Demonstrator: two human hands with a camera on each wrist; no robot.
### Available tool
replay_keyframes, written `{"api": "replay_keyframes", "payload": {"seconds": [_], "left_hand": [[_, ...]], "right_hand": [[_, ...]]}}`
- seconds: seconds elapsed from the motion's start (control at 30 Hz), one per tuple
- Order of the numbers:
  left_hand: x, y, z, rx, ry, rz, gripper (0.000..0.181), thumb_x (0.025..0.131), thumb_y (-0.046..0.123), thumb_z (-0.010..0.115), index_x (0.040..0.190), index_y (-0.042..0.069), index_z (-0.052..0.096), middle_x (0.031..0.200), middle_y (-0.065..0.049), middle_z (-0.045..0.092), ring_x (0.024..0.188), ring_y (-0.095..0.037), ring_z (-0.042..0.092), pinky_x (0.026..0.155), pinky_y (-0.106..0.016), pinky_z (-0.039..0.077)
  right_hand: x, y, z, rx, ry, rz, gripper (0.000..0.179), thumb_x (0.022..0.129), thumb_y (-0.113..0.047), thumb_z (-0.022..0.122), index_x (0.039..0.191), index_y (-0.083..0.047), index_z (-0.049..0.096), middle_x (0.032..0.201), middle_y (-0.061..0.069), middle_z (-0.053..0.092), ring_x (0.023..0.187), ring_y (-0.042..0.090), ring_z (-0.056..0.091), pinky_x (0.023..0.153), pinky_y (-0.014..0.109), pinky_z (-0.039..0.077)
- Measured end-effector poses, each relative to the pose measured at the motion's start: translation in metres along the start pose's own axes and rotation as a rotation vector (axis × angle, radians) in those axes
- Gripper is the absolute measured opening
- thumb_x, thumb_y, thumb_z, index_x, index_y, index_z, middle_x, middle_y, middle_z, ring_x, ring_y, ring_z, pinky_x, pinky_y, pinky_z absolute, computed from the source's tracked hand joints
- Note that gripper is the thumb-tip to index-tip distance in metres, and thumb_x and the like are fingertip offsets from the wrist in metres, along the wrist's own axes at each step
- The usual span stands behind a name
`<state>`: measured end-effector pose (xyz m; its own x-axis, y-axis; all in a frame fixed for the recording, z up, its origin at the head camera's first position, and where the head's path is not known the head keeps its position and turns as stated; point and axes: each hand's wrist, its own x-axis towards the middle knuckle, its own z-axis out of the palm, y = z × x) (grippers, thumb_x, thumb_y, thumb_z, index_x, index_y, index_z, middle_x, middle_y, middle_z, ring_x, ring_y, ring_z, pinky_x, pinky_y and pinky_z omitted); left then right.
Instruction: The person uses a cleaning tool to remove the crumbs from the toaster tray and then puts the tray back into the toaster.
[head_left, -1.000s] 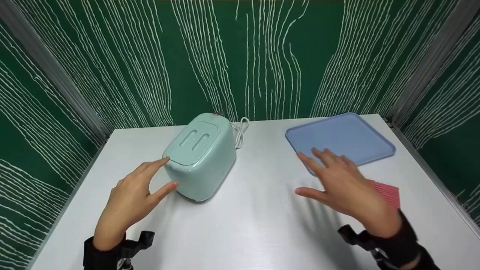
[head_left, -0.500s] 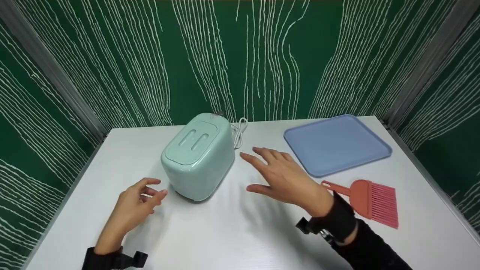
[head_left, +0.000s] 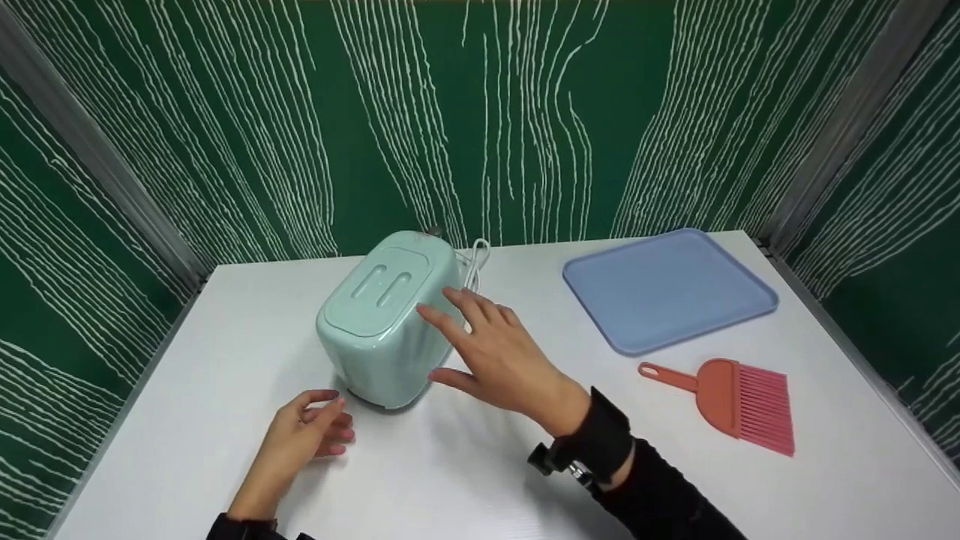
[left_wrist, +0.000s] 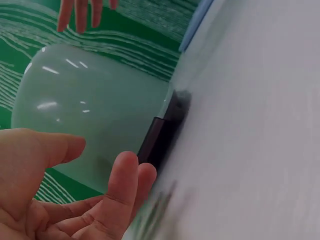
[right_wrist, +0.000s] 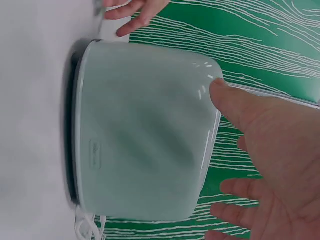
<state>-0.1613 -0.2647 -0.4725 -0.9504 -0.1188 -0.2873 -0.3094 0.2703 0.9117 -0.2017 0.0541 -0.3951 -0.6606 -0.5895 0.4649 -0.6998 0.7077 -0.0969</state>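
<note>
A mint-green toaster (head_left: 367,364) with a lid over its top stands left of the table's middle. My left hand (head_left: 296,435) hovers low by its near left corner, fingers loosely bent and holding nothing. In the left wrist view, the thumb and fingertips are apart in front of the toaster (left_wrist: 95,100), with a dark part at its base beyond them. My right hand (head_left: 499,364), fingers spread, is at the toaster's right side and overlaps it in the head view. The right wrist view shows the toaster's side (right_wrist: 140,135) with the right thumb (right_wrist: 225,97) close to its upper edge.
A white cord (head_left: 474,264) lies looped behind the toaster. At the back right is a flat blue tray (head_left: 667,289). Nearer, a small orange-red hand brush (head_left: 718,397) with pink bristles lies on the white table (head_left: 480,495). Green walls with white lines enclose the table.
My right hand has swept left from over the brush and tray to the toaster's side, uncovering the brush. My left hand has dropped from the toaster's top corner to near its base.
</note>
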Motion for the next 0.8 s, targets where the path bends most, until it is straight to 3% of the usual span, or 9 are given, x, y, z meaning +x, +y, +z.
{"api": "replay_keyframes", "payload": {"seconds": [0.2,0.53,0.8], "left_hand": [[0.004,-0.007,0.01,-0.132,-0.021,-0.059,0.047,0.111,0.026,0.062,0.146,-0.004,0.052,0.11,-0.016,0.08,0.087,-0.02,0.08,0.071,-0.029,0.068],[0.006,-0.009,0.016,-0.333,-0.156,-0.109,0.052,0.114,0.024,0.055,0.153,-0.008,0.042,0.119,-0.014,0.076,0.099,-0.019,0.079,0.085,-0.028,0.068],[0.009,-0.01,0.021,-0.445,-0.113,-0.12,0.048,0.114,0.024,0.055,0.149,-0.007,0.043,0.117,-0.016,0.074,0.101,-0.023,0.079,0.089,-0.03,0.068]], "right_hand": [[0.009,-0.02,0.011,0.075,0.023,0.022,0.074,0.101,-0.057,0.071,0.162,-0.026,0.042,0.167,0.017,0.041,0.152,0.04,0.045,0.112,0.061,0.053],[0.015,-0.033,0.028,0.045,0.053,0.024,0.069,0.102,-0.055,0.071,0.159,-0.027,0.046,0.166,0.016,0.044,0.154,0.043,0.044,0.117,0.065,0.048],[0.027,-0.035,0.04,0.047,0.063,0.041,0.071,0.102,-0.054,0.07,0.163,-0.029,0.044,0.172,0.015,0.038,0.157,0.048,0.039,0.119,0.071,0.044]]}}
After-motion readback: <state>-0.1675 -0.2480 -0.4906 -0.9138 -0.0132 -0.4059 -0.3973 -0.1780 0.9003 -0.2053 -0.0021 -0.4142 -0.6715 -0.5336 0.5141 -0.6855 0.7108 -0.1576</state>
